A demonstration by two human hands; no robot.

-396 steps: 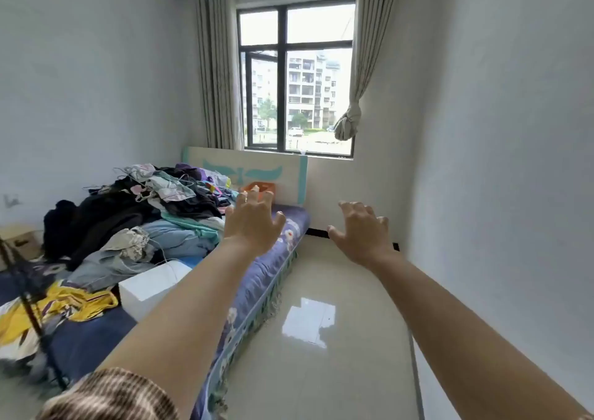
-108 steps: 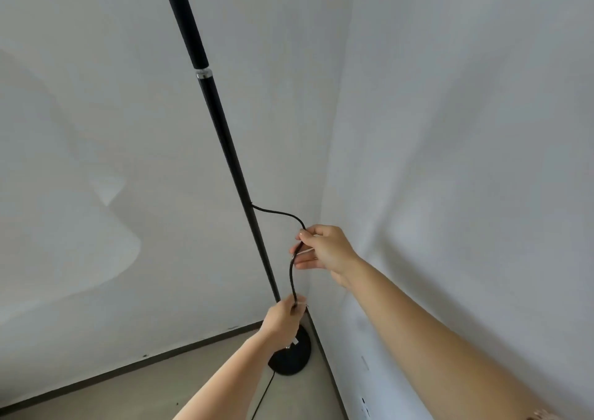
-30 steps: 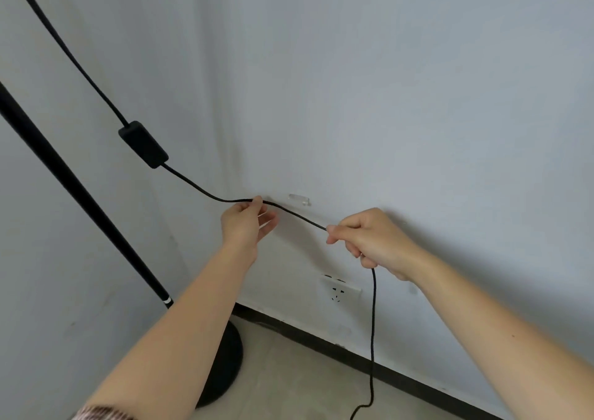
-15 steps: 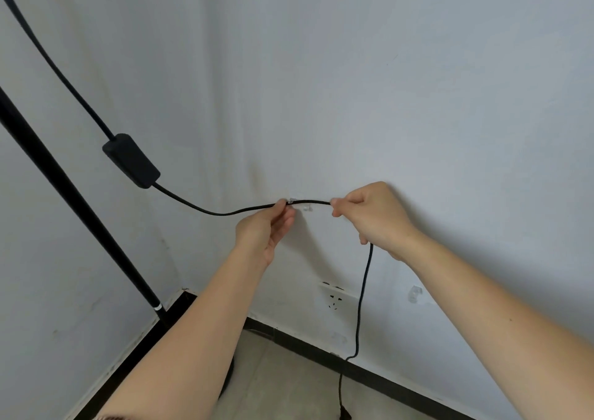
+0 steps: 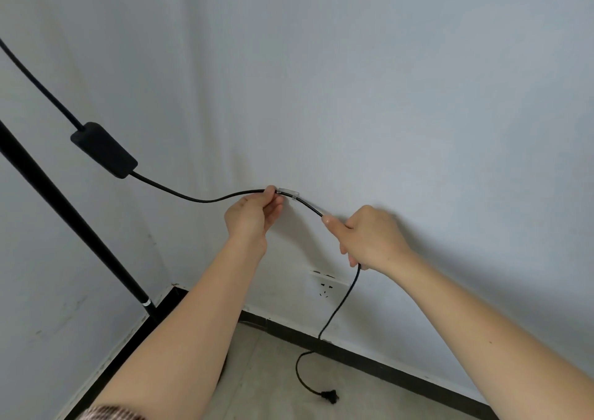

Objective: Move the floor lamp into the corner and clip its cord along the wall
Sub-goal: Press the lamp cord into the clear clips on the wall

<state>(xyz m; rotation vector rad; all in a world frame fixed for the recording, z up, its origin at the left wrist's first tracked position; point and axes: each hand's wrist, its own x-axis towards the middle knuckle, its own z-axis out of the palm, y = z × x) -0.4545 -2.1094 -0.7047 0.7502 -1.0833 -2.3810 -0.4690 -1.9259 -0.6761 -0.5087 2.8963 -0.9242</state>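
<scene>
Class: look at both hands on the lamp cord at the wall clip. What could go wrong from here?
1. The right hand draws the cord down from the clear clip; a hard tug may peel it off the wall.
2. The plug lies loose on the floor, a possible trip hazard.
3. The inline switch hangs unsupported; it may drag the cord out.

Both forearms bare, no rings/watch seen. Left arm (image 5: pixel 180 332) has a checked brown/pink cuff (image 5: pixel 111 412) at frame bottom, prob. woven fabric; right arm (image 5: pixel 482 332) sleeve out of view.
</scene>
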